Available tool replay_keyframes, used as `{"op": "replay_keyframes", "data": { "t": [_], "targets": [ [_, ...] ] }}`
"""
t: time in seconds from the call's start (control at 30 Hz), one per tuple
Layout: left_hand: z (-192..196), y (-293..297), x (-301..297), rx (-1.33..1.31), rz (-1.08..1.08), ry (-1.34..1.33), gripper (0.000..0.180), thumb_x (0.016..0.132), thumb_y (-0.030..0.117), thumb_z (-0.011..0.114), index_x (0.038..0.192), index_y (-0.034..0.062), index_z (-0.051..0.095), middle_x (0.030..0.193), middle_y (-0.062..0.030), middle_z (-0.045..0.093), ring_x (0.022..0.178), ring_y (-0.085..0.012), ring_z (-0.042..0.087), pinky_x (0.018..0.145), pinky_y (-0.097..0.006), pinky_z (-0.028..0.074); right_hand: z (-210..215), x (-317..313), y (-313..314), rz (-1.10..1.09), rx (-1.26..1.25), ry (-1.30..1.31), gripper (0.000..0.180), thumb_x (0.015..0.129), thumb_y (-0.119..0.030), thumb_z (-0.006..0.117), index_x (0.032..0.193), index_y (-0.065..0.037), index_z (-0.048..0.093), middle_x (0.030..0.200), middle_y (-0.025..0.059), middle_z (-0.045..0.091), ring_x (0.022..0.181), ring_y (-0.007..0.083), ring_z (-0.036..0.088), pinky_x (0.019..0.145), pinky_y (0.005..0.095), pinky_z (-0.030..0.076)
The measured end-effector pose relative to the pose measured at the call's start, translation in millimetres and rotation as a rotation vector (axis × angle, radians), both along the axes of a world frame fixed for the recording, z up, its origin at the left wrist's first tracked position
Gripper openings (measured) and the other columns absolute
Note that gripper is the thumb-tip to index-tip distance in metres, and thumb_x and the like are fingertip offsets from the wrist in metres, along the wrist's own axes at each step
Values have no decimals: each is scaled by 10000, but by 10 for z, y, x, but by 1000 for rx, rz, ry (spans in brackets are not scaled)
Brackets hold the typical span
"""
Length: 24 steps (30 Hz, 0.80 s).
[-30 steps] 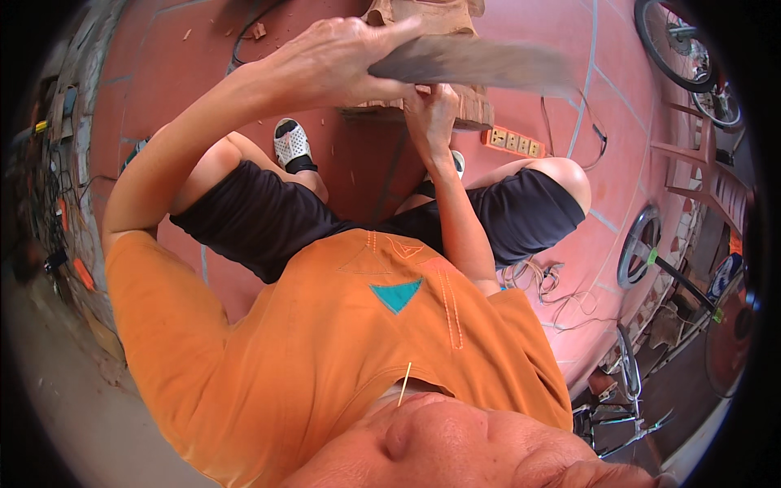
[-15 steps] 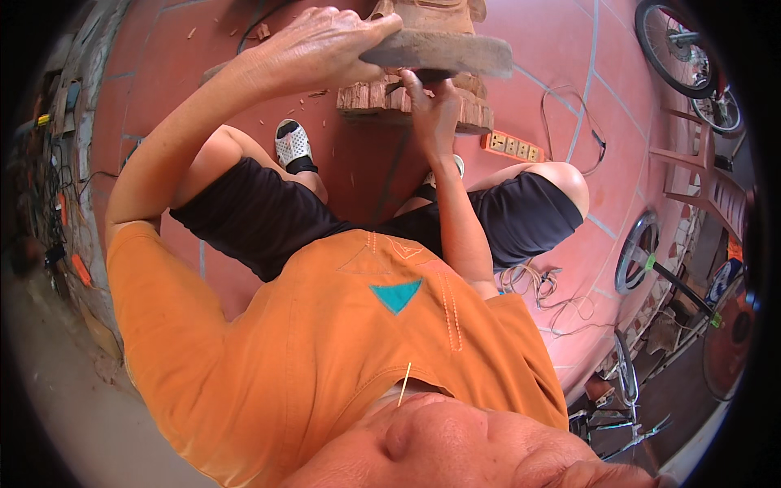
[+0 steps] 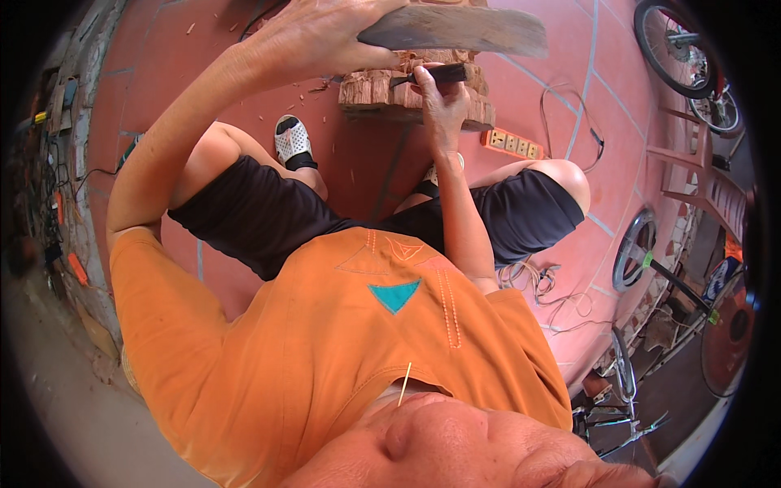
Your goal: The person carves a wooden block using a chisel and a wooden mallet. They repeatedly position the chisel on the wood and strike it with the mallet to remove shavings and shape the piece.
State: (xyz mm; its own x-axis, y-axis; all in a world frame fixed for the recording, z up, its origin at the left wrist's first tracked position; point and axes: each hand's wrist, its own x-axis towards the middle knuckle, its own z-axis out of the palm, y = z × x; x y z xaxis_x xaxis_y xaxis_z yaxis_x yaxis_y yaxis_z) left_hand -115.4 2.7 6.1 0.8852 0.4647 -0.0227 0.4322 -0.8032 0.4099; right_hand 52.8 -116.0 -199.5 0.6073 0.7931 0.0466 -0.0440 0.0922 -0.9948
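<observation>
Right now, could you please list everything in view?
Wooden block: one, reddish-brown, top centre
Wooden bat: one, grey-brown, top centre
Slim tool: one, dark, below bat
Power strip: one, orange, beside block
Wood chips: several, brown, floor
Cables: several, mostly brown, floor
Plastic chair: one, pink, right
Wheels: at least three, dark, right
Sandals: two, white, upper centre
Thin stick: one, pale, bottom centre
Clutter: uncounted, mixed, edges
Shirt: one, orange, centre
Shorts: one pair, black, centre
Left hand: one, bare, holding bat
Right hand: one, bare, holding tool

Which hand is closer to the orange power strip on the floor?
The right: the right hand, holding a dark tool, is just up and left of the orange power strip in view. The left hand, gripping a flat wooden piece, is farther up-left.
</observation>
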Motion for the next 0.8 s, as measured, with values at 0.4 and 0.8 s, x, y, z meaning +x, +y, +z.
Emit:
{"op": "replay_keyframes", "data": {
  "t": [0.4,0.8],
  "targets": [
    [-335,-103,13,123,-37,144,525,808,246,714,1279,99,538,831,-248,671,774,-386,683,737,-485,533,48,-53,56,-4,16,-580,286,839,-209,795,941,30,675,805,168,718,705,277,720,641,344,552],
    [-249,-88,128,13,33,100,549,815,270,713,1303,88,539,727,-217,668,737,-378,688,721,-462,544,98,19,40,33,-38,-303,278,889,-187,749,987,58,665,885,158,721,766,223,713,668,316,560]
  ]
}}
